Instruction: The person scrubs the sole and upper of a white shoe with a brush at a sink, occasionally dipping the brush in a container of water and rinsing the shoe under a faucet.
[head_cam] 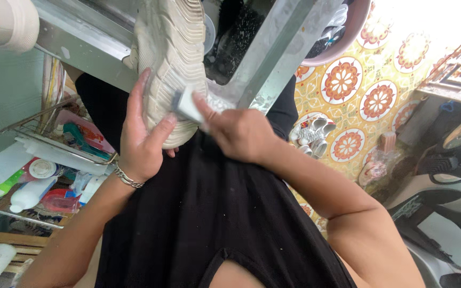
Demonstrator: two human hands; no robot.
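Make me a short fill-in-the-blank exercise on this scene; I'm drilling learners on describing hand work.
1. The left hand grips a white ____ with its ridged sole turned up.
2. The right hand presses a small white brush against the shoe's ____.
3. A silver ____ circles the left wrist.
4. On the patterned floor tiles lies another pair of white ____.

Missing words: shoe; sole; bracelet; shoes

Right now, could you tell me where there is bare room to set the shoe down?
Bare patterned floor tiles show between the pink basin and the pair of white shoes. The wire rack is crowded with bottles. The left hand holds the shoe.
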